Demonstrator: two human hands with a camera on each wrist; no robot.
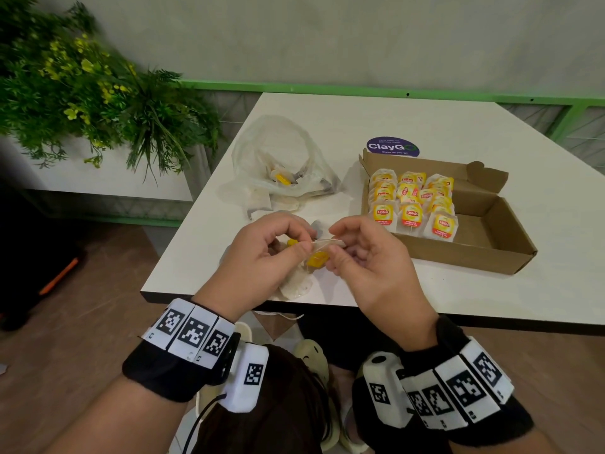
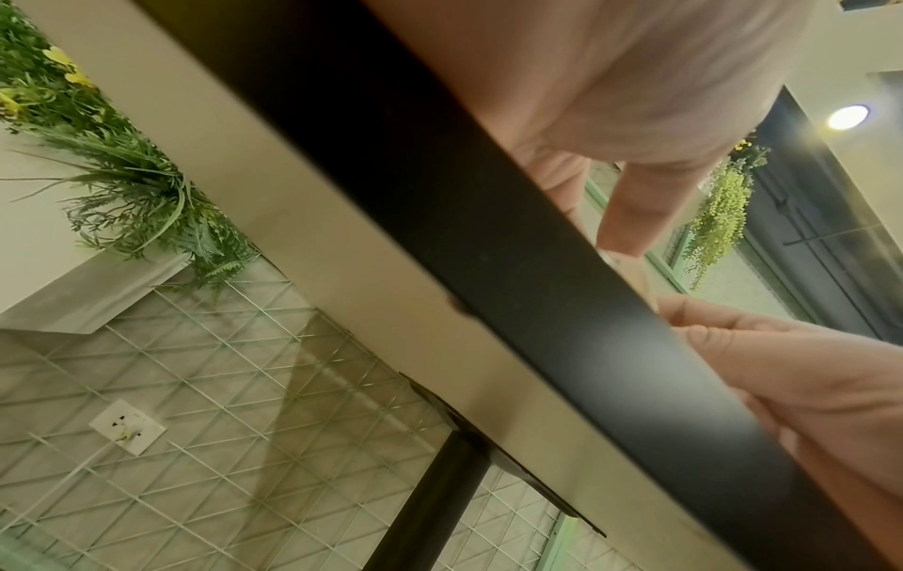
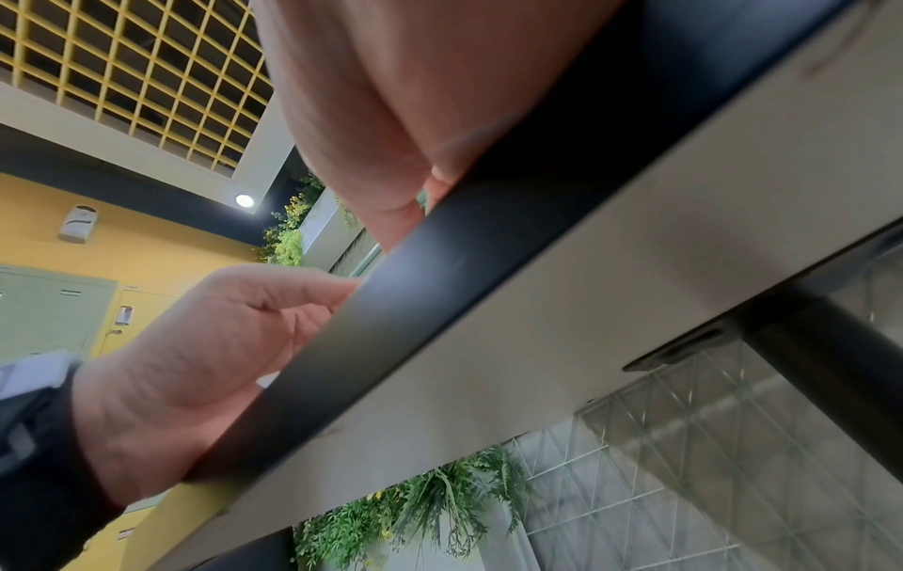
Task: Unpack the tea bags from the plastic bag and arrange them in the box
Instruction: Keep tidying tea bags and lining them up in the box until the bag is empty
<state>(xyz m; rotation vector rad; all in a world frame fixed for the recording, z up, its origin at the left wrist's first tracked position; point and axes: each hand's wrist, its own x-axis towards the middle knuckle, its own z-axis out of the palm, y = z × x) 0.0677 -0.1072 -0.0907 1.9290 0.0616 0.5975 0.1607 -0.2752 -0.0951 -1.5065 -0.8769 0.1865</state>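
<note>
**Both hands on one tea bag at the bench edge**

At lower centre, the left hand (image 1: pixel 262 253) and right hand (image 1: pixel 370 257) pinch a tea bag (image 1: pixel 324 244) between curled fingers. The plastic bag (image 1: pixel 281 165) lies above; the box (image 1: pixel 458 217), partly filled, sits right on the bench (image 1: pixel 425 122).

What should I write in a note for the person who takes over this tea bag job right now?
Left hand and right hand: both pinch one tea bag above the table's near edge; its yellow tag hangs between them.
Cardboard box: three rows of Lipton tea bags fill its left part; the right part is bare.
Plastic bag: open, to the box's left, with tea bags inside.
Loose tea bags lie under the hands.
Left: box the held one, the loose ones and the bag's contents.
</note>
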